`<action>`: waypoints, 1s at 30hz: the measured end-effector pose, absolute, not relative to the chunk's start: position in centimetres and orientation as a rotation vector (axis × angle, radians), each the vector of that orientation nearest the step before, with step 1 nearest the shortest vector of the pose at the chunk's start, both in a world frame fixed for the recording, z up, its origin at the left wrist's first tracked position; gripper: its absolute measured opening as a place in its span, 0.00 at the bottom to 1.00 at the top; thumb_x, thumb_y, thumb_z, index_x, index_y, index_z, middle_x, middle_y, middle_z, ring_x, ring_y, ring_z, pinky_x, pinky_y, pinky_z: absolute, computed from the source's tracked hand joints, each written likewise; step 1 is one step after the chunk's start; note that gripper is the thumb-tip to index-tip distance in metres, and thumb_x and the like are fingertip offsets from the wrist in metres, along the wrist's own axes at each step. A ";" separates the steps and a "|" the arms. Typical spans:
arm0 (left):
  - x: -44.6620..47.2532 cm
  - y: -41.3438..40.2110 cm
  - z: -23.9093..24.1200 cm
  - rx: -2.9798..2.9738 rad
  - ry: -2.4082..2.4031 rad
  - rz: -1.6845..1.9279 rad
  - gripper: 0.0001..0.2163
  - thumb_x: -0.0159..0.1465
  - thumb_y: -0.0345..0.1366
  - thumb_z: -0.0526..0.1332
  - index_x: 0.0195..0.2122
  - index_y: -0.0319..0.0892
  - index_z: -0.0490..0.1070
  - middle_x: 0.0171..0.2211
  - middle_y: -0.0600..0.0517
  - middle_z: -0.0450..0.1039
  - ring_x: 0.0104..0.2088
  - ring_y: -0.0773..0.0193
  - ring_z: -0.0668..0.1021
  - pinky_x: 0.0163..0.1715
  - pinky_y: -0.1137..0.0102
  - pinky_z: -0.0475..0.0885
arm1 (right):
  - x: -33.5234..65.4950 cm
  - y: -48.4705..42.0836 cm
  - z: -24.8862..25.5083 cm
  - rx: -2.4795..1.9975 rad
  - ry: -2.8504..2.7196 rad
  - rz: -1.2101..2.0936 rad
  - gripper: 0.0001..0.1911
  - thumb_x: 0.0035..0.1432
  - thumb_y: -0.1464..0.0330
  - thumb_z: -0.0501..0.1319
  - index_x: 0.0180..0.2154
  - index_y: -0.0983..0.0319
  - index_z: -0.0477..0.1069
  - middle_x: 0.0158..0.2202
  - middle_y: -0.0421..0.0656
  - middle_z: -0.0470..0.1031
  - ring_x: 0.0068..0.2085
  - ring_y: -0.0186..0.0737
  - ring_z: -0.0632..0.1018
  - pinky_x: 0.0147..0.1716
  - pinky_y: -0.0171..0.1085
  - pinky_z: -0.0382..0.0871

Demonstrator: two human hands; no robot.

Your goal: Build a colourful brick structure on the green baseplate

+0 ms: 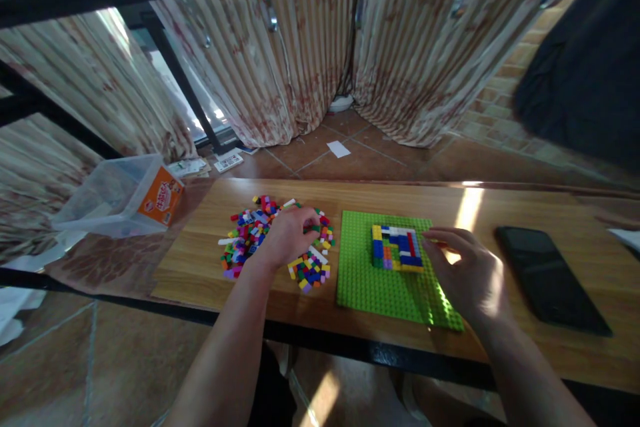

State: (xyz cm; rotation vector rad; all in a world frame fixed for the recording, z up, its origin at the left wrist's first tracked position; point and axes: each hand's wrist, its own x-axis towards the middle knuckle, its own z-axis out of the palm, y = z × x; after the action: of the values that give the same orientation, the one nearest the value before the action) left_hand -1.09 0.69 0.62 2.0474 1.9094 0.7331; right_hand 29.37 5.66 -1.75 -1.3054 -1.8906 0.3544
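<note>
A multicoloured block of toy bricks (397, 248) with walls and a partly filled inside sits on the green baseplate (370, 293). At its right side is my right hand (467, 273), thumb and forefinger pinched close to the upper right corner; whatever they hold is too small to make out. Over the pile of loose bricks (253, 227) on the left reaches my left hand (290, 237), its fingers curled in among the pieces. Its fingertips are partly hidden, so any brick in them cannot be named.
A black phone (553, 280) lies on the wooden table (200, 260) at the right. Beyond the table's left end stands a clear plastic box (115, 197) with an orange label. Curtains (310, 60) hang behind, and a sheet of paper (339, 149) lies on the floor.
</note>
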 end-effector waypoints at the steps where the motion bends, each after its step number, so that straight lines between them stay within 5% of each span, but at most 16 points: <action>1: -0.9 0.7 0.8 2.003 1.861 0.780 0.04 0.56 0.28 0.62 0.31 0.42 0.73 0.30 0.53 0.76 0.33 0.63 0.76 0.39 0.66 0.71 | 29.3 5.6 -1.7 -1.298 -1.880 0.367 0.12 0.60 0.60 0.59 0.35 0.59 0.77 0.41 0.47 0.79 0.30 0.39 0.79 0.30 0.40 0.74; 9: 4.1 1.0 0.4 1.621 1.386 1.182 0.07 0.60 0.29 0.61 0.40 0.41 0.73 0.39 0.49 0.78 0.40 0.64 0.80 0.43 0.67 0.75 | 27.4 4.1 -1.1 -1.163 -1.792 0.727 0.10 0.60 0.61 0.60 0.37 0.57 0.77 0.41 0.45 0.79 0.40 0.42 0.80 0.43 0.44 0.76; 20: 9.2 0.9 0.2 1.670 1.251 1.186 0.06 0.60 0.25 0.61 0.36 0.42 0.75 0.38 0.51 0.79 0.42 0.65 0.79 0.47 0.68 0.73 | 27.6 3.8 -1.3 -1.047 -1.742 1.329 0.14 0.56 0.59 0.64 0.42 0.58 0.78 0.39 0.44 0.82 0.40 0.43 0.81 0.41 0.42 0.76; 30: 7.8 2.1 -1.4 1.632 1.697 1.206 0.11 0.60 0.24 0.58 0.41 0.39 0.74 0.38 0.50 0.78 0.35 0.65 0.78 0.39 0.69 0.74 | 29.5 5.9 -2.3 -1.273 -1.845 0.662 0.10 0.55 0.62 0.63 0.38 0.57 0.78 0.37 0.43 0.79 0.35 0.41 0.79 0.40 0.44 0.75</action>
State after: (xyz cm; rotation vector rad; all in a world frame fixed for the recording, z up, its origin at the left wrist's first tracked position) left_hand 7.80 2.11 -1.36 1.6323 1.6972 1.2062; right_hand 29.45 5.94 -2.33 -1.2734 -1.8454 0.6623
